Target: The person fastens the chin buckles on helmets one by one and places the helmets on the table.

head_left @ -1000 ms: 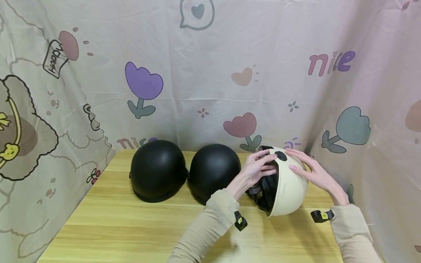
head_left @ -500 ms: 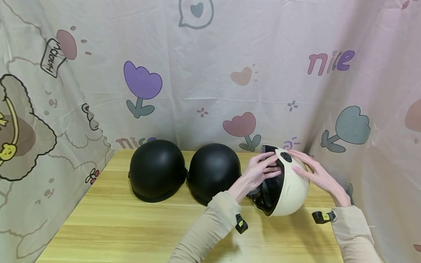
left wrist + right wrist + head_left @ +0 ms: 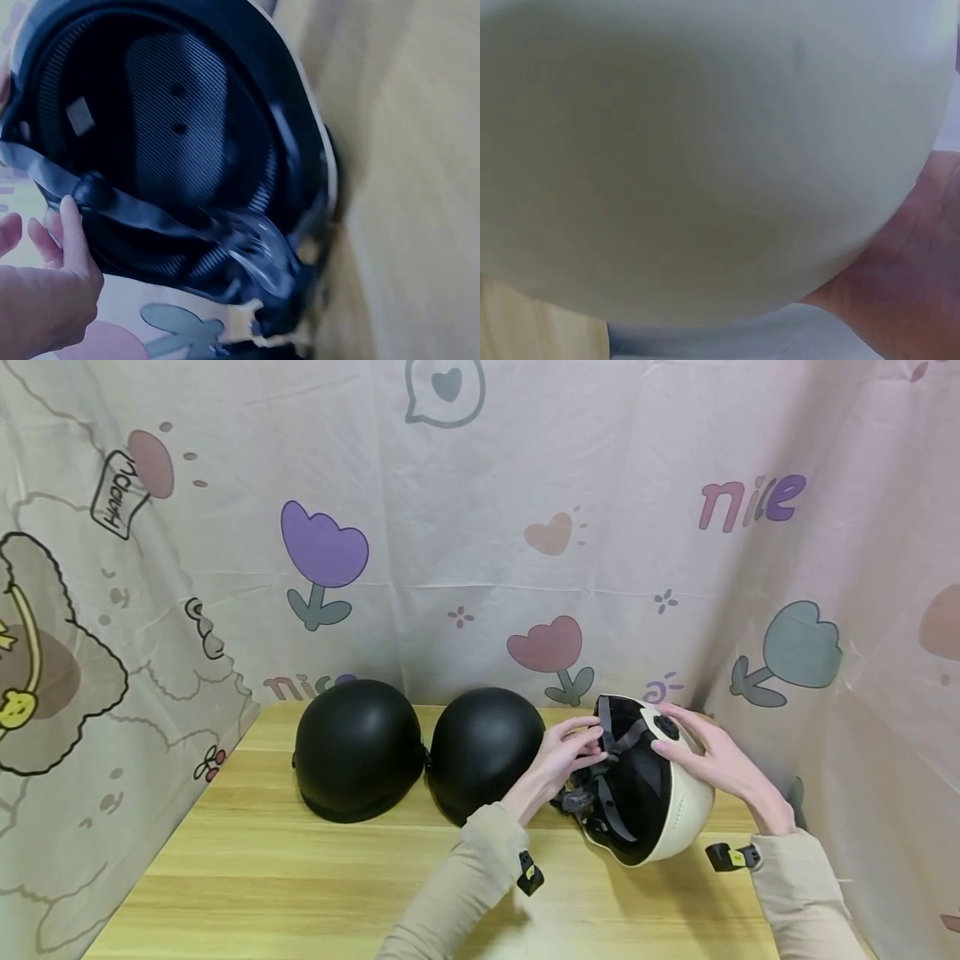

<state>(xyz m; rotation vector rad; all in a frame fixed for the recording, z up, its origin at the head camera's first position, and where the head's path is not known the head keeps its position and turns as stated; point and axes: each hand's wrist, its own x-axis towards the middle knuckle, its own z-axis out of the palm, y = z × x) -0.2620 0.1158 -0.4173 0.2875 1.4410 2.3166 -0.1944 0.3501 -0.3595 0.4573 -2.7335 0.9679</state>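
A cream helmet is tipped on its side at the table's right, its black lined opening facing left. My right hand grips the shell from above, thumb in front and fingers behind, beside a round black vent. In the right wrist view the smooth shell fills most of the picture, with part of that hand at its edge. My left hand is at the opening, fingers fairly straight. Its fingertips touch the grey chin strap near the rim, in the left wrist view, thumb apart.
Two black helmets, one farther left and one in the middle, stand dome up side by side on the wooden table. A patterned cloth hangs behind and at both sides.
The cream helmet has turned so that its opening faces more toward the front, showing the lining and straps. My left hand has drawn back to the left, out of the opening.
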